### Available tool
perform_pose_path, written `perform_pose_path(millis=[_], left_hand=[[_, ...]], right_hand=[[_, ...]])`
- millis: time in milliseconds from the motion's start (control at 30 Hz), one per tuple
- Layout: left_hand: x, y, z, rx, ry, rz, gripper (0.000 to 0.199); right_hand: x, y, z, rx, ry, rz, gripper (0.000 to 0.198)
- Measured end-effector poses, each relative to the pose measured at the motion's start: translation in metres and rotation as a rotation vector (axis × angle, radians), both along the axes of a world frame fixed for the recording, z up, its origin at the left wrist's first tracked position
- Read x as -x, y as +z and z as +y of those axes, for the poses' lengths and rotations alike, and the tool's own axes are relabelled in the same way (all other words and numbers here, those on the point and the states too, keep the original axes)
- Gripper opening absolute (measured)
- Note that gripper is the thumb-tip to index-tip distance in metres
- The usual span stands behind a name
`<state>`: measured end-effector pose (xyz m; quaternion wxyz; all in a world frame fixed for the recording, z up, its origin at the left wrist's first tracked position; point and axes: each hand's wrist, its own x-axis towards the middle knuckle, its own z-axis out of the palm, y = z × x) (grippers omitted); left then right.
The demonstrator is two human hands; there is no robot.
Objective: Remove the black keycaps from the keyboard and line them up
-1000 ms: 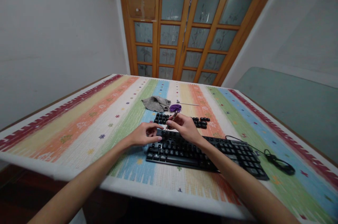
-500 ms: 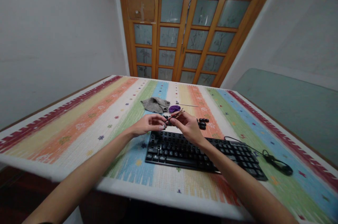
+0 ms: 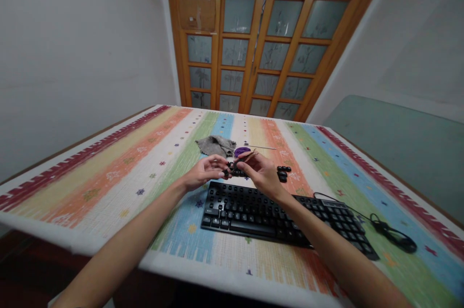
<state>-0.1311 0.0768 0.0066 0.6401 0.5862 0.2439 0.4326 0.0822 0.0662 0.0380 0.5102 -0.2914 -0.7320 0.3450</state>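
Note:
Above the far edge of a black keyboard (image 3: 253, 226), both hands meet close together. My left hand (image 3: 206, 172) pinches a small black keycap (image 3: 227, 171) at its fingertips. My right hand (image 3: 264, 172) is closed around a thin gold-coloured tool (image 3: 252, 154), whose end sticks out beyond the fingers; its exact kind is unclear. Loose black keycaps (image 3: 283, 172) lie beyond the keyboard, partly hidden behind the right hand. The keyboard's upper rows show bare key posts, while its lower rows carry caps.
Behind the hands lie a crumpled grey cloth (image 3: 215, 145), a purple coiled bundle (image 3: 242, 152) and a thin dark rod (image 3: 261, 147). A black cable (image 3: 393, 235) is bundled at the right. A striped cloth covers the table (image 3: 119, 187).
The view has shifted slightly, so the keyboard and cable appear a little further right and lower. The right hand has drawn slightly away from the left.

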Motion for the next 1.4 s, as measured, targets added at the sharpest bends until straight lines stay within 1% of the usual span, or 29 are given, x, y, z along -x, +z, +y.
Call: perform_pose_path(millis=[200, 300, 433, 567, 733, 833, 1033, 1200, 1300, 1400], left_hand=[[0.003, -0.008, -0.002, -0.025, 0.079, -0.002, 0.034], [0.002, -0.011, 0.0, -0.054, 0.108, -0.008, 0.034], [0.003, -0.011, 0.0, -0.109, 0.132, 0.059, 0.032], [0.004, -0.007, -0.001, -0.26, 0.188, 0.14, 0.029], [0.006, -0.003, -0.002, -0.566, 0.391, 0.361, 0.026], [0.007, -0.001, -0.003, -0.714, 0.456, 0.465, 0.024], [0.007, -0.004, -0.003, -0.831, 0.491, 0.553, 0.021], [0.01, -0.014, 0.003, -0.978, 0.509, 0.672, 0.016], [0.013, -0.02, 0.008, -1.067, 0.485, 0.783, 0.016], [0.013, -0.024, 0.01, -1.093, 0.455, 0.887, 0.016]], right_hand=[[0.001, -0.005, 0.002, 0.014, 0.036, 0.004, 0.027], [-0.001, -0.006, 0.003, 0.01, 0.029, 0.002, 0.026], [-0.001, -0.005, 0.003, -0.009, 0.031, 0.009, 0.024], [-0.001, -0.006, 0.004, -0.02, 0.014, -0.002, 0.023], [-0.001, -0.01, 0.008, -0.032, -0.036, -0.01, 0.022], [-0.001, -0.011, 0.01, -0.03, -0.046, -0.023, 0.023], [-0.002, -0.013, 0.011, -0.033, -0.059, -0.068, 0.026], [-0.005, -0.006, 0.01, -0.088, -0.103, -0.11, 0.027], [-0.007, -0.002, 0.009, -0.114, -0.119, -0.14, 0.027], [-0.008, -0.001, 0.009, -0.132, -0.131, -0.167, 0.026]])
